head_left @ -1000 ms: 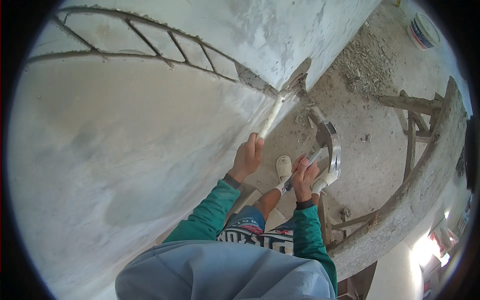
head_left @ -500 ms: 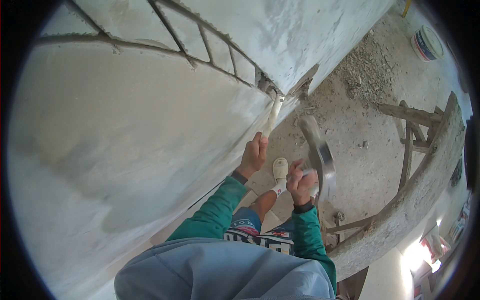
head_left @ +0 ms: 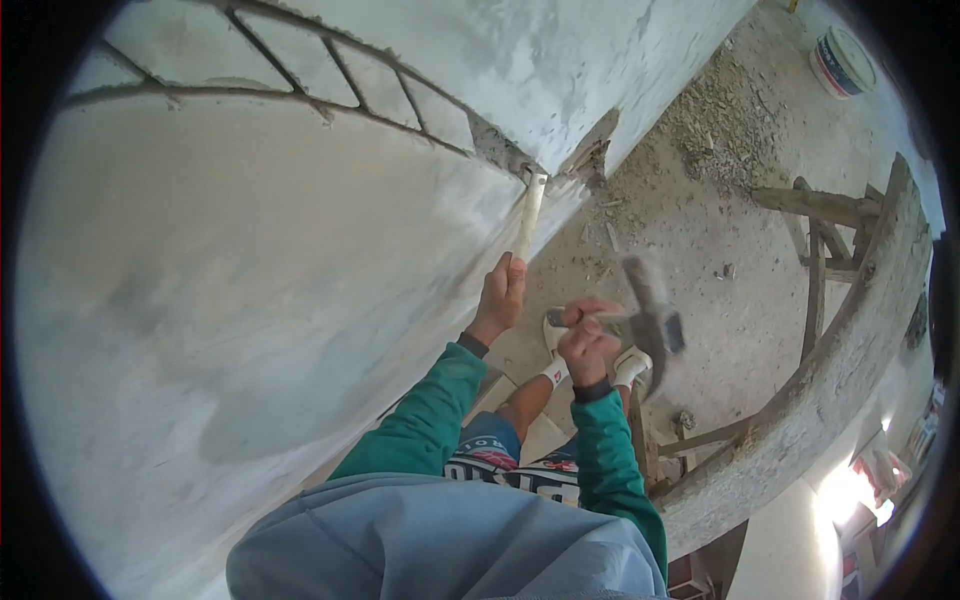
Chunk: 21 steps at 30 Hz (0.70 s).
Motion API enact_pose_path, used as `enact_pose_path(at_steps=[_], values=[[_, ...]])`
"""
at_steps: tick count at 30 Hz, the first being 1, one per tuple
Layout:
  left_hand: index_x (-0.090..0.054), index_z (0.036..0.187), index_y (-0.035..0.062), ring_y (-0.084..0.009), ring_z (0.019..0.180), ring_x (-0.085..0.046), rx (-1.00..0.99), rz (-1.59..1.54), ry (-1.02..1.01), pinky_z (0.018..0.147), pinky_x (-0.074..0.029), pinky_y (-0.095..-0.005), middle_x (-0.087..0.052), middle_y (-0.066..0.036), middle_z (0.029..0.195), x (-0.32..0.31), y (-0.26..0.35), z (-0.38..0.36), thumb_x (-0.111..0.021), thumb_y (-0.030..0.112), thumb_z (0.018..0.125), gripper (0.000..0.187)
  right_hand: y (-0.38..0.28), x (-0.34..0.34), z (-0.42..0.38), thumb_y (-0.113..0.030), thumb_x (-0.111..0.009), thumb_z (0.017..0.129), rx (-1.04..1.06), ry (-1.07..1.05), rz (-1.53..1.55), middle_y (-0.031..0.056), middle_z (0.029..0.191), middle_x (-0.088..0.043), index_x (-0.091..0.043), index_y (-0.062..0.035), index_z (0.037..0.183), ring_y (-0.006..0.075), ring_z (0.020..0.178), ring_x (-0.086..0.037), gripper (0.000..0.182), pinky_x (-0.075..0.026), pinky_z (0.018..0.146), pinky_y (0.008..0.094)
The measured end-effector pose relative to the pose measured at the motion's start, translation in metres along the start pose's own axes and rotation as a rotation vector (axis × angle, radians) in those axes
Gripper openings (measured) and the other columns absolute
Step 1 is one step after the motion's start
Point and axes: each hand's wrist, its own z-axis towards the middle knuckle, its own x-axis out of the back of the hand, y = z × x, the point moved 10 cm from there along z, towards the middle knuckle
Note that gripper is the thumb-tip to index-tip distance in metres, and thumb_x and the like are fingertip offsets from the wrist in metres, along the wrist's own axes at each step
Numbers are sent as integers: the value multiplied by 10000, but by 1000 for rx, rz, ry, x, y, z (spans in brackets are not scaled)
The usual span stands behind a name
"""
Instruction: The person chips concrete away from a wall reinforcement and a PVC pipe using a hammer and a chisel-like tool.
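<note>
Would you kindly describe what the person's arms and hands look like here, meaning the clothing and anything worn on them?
Both arms wear long teal-green sleeves ending in dark ribbed cuffs at the wrists. The left hand and right hand are bare: no gloves, and no rings or watch that can be made out. The left sleeve and right sleeve look plain, without visible markings.

Single head-worn view, looking steeply down along a plastered wall [head_left: 250, 300] to the floor [head_left: 740, 330], close, fisheye-rounded
</note>
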Motion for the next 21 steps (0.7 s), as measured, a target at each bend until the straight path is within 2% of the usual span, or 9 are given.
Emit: enact_pose_path(at_steps=[2,3,4,5,8,10,13,15,21], values=[[-484,892,45,-157,487,-463,-16,-29,-8,464,-362,-331,-473,-39,580,1,4,0,-351,487,1020,479,7,-12,12,-245,-533,975,-25,-52,-32,163,583,-517,-572,31,965,264,496,-525,279,-409,490,388],[-484,892,45,-157,487,-463,-25,-26,-12,464,-362,-331,-473,-39,580,4,9,-2,-351,487,1020,479,-10,-10,41,-294,-526,981,-54,-66,-281,69,604,-522,-557,10,924,209,508,-514,311,-398,483,371],[-482,905,67,-119,472,-419,282,-472,-199,446,-342,-292,-435,-4,578,-11,-2,-14,-356,504,1017,468,-25,-7,57,-344,-518,986,-91,-77,-530,-26,625,-526,-543,-11,883,154,519,-502,349,-388,476,354],[-479,918,90,-82,458,-376,597,-908,-388,427,-321,-252,-397,31,576,-34,0,-37,-361,521,1014,457,-18,10,53,-346,-506,997,-107,-17,-452,-19,604,-512,-536,-11,880,137,502,-495,356,-380,456,328],[-465,936,124,-24,458,-301,457,-577,-462,410,-277,-191,-322,78,592,-31,12,-58,-362,548,1007,442,14,62,27,-389,-499,1002,-224,125,-301,-5,586,-500,-523,-17,858,114,480,-481,400,-371,432,294],[-505,960,101,-42,474,-341,424,-442,-467,434,-312,-221,-347,66,601,-33,-13,-57,-343,539,1015,470,24,89,10,-394,-494,997,-273,151,-274,49,582,-503,-536,1,876,154,497,-493,415,-382,461,326],[-545,1008,59,-118,489,-451,157,-84,-334,476,-374,-300,-449,15,610,-20,-22,-45,-362,491,1024,469,13,106,2,-418,-478,992,-318,157,-256,92,580,-507,-543,22,887,179,526,-505,456,-397,497,353],[-560,1056,20,-272,577,-586,8,180,-277,557,-428,-402,-567,-107,650,-12,-11,-38,-386,413,1027,431,7,105,-3,-437,-467,993,-330,148,-260,82,582,-506,-538,24,880,165,539,-505,480,-401,503,348],[-532,1029,23,-495,745,-580,3,385,-154,621,-418,-535,-595,-265,723,-8,4,-24,-404,334,1020,337,12,83,-3,-450,-474,986,-355,114,-285,92,577,-504,-537,24,851,161,536,-511,497,-407,503,348]])
